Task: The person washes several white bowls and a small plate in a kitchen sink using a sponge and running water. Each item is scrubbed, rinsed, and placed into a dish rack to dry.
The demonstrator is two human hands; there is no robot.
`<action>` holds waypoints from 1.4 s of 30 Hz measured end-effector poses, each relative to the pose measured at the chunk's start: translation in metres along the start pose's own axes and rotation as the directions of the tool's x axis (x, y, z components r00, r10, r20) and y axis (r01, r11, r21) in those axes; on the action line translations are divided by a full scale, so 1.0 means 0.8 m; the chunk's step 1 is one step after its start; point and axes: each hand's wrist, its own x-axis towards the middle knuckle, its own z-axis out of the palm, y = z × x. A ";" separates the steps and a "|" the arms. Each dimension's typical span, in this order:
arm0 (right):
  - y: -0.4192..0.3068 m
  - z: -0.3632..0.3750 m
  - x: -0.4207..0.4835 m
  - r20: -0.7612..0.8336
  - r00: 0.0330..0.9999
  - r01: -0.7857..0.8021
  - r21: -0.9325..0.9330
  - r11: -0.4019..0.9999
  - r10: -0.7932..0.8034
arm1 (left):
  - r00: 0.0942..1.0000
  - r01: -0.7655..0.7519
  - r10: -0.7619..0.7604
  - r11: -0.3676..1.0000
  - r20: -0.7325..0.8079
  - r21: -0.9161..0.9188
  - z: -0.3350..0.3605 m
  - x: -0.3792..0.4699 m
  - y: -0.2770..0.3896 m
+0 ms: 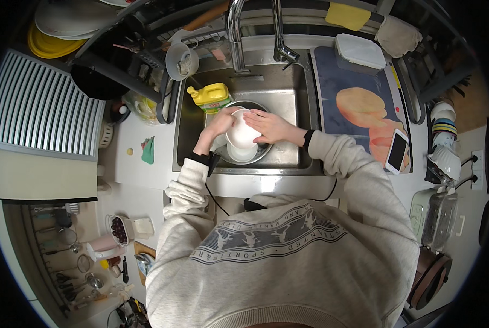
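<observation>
Over a metal basin [265, 107] in the stainless steel sink [284, 98], my left hand [223, 122] grips the rim of a white bowl [243, 132] at its left side. The fingers of my right hand [270, 125] lie extended against the bowl's upper right part, with the thumb at its right edge. Another white bowl [242, 154] sits in the basin just below the held one; other pieces in there are partly hidden. A yellow jug-shaped detergent bottle [212, 96] stands in the sink, behind and left of my left hand.
A chrome faucet [237, 45] rises behind the sink. On the right, a patterned mat [347, 74] bears a lidded plastic container [360, 52] and a white phone [397, 151]. A plastic tub [181, 61] stands at the sink's back left corner. A green cloth [148, 151] lies on the left counter.
</observation>
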 end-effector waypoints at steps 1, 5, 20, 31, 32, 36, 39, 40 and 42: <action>-0.010 0.003 0.003 0.087 0.994 -0.073 0.036 0.997 0.070 | 0.998 0.007 -0.006 1.000 -0.067 0.005 -0.002 -0.001 0.001; -0.074 0.023 0.014 0.187 0.926 -0.378 0.439 0.815 0.328 | 0.938 0.003 0.024 0.997 -0.347 0.078 0.001 -0.011 0.004; -0.048 0.005 0.013 0.282 0.959 -0.177 0.516 0.838 0.029 | 0.920 0.118 -0.124 0.992 -0.371 -0.041 0.010 -0.031 -0.033; -0.043 0.021 0.041 0.190 0.669 -0.462 0.863 0.202 0.719 | 0.923 0.083 -0.332 0.666 -0.195 -0.741 0.016 -0.042 -0.050; -0.044 0.027 0.047 0.090 0.619 -0.396 0.894 0.211 0.781 | 0.926 0.070 -0.319 0.666 -0.200 -0.743 0.016 -0.046 -0.046; -0.012 0.031 0.071 0.410 0.593 -0.689 0.704 0.173 0.693 | 0.981 0.031 -0.130 0.834 -0.142 -0.550 0.009 -0.054 -0.028; 0.001 0.023 0.085 0.335 0.821 -0.568 0.408 0.715 0.462 | 0.990 0.067 -0.095 0.967 -0.108 -0.244 0.010 -0.050 -0.015; 0.001 0.019 0.086 0.358 0.771 -0.637 0.419 0.647 0.527 | 0.991 0.049 -0.082 0.961 -0.110 -0.272 0.006 -0.051 -0.013; -0.010 0.015 0.085 0.321 0.749 -0.652 0.519 0.553 0.580 | 0.978 0.078 -0.121 0.967 -0.167 -0.241 -0.003 -0.054 -0.011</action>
